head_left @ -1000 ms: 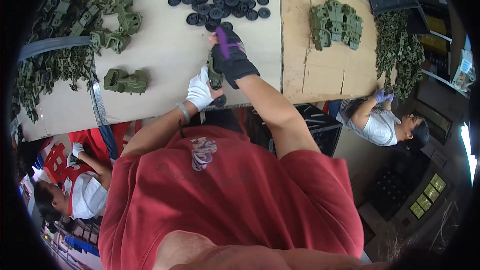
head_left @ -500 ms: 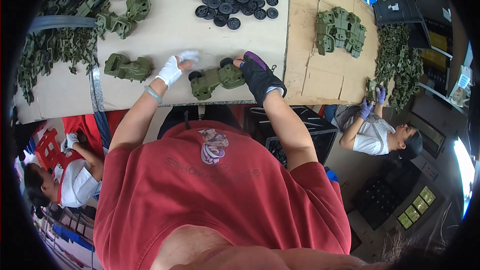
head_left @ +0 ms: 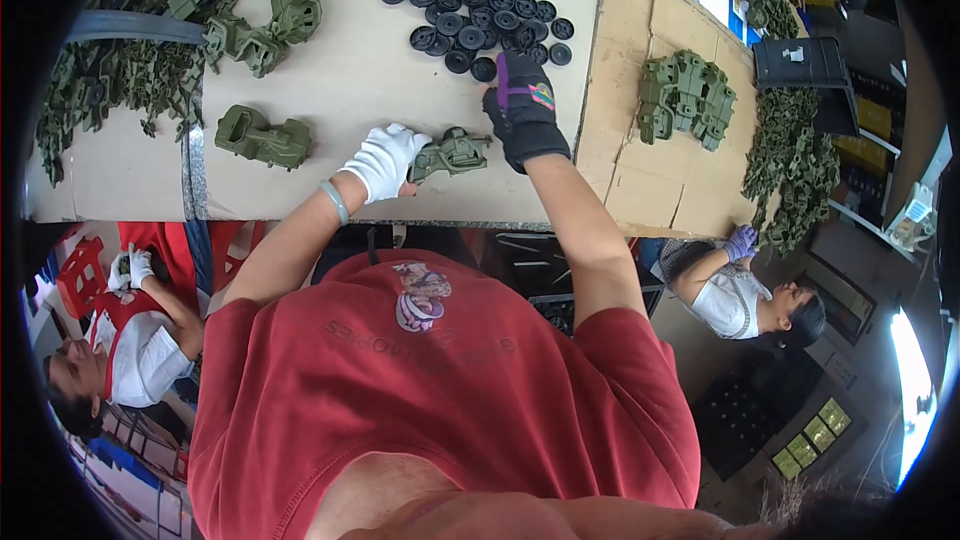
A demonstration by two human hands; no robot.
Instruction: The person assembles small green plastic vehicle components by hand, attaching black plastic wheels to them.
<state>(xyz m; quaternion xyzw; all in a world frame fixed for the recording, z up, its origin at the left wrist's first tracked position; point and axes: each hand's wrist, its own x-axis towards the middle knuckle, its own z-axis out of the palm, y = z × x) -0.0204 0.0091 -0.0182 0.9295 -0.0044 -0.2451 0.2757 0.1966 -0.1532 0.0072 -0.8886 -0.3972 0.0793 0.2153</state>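
My left hand [head_left: 386, 162], in a white glove with bare fingertips, grips the left end of an olive-green toy vehicle body [head_left: 455, 153] near the table's front edge. Its wheels cannot be made out now. My right hand [head_left: 524, 112], in a black glove with purple trim, is stretched forward to the near edge of a pile of black toy wheels [head_left: 472, 37]. Its fingertips are beside the nearest wheel [head_left: 483, 69]; the glove hides most of the fingers. Left of my left hand lies another green vehicle body [head_left: 263, 138].
Green plastic parts [head_left: 125, 90] heap up at the far left, under a grey bar [head_left: 135, 27]. More green bodies [head_left: 685, 97] stand on cardboard [head_left: 635, 175] at right. Beyond them are small green parts [head_left: 790, 160] and a black bin [head_left: 800, 62]. Co-workers sit at both sides.
My right hand has left the vehicle body and moved forward to the wheels. My left hand, open beside the body before, now grips it. The body has been turned.
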